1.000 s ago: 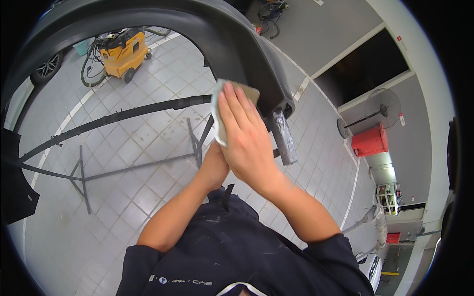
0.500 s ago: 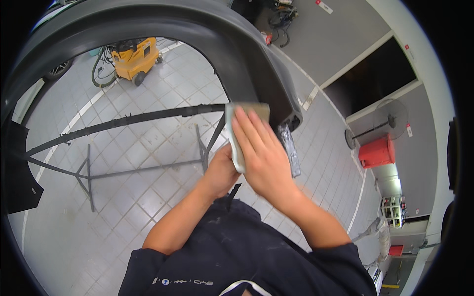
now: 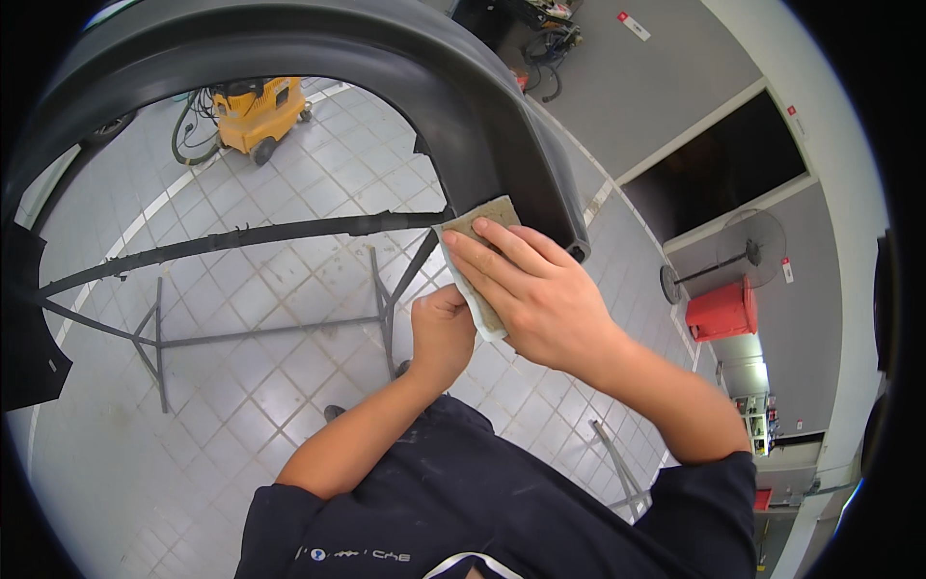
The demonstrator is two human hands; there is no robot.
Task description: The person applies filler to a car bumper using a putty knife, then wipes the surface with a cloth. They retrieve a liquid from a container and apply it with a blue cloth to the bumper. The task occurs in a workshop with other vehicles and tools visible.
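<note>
While the right hand (image 3: 545,294) lies over the pad (image 3: 498,209) with its fingers stretched nearly flat on the tan face, its thumb is out of sight, so whether it grips cannot be told. The left hand (image 3: 444,333) is curled closed just beside the pad's lower left edge; what it holds, if anything, is hidden. The pad, tan with a pale edge, sits tilted at the near right end of the curved black panel (image 3: 463,106), its upper part overlapping that end in view; actual contact is unclear. A dark bar (image 3: 270,234) runs left from near the pad, above a thin metal stand (image 3: 270,333) on the tiled floor (image 3: 251,425). Beyond, framed by the panel's arch, is a yellow machine (image 3: 256,118) on wheels with a dark hose. Off to the right, a fan (image 3: 752,253) stands near a red bin (image 3: 723,311) by the grey wall (image 3: 801,318).
</note>
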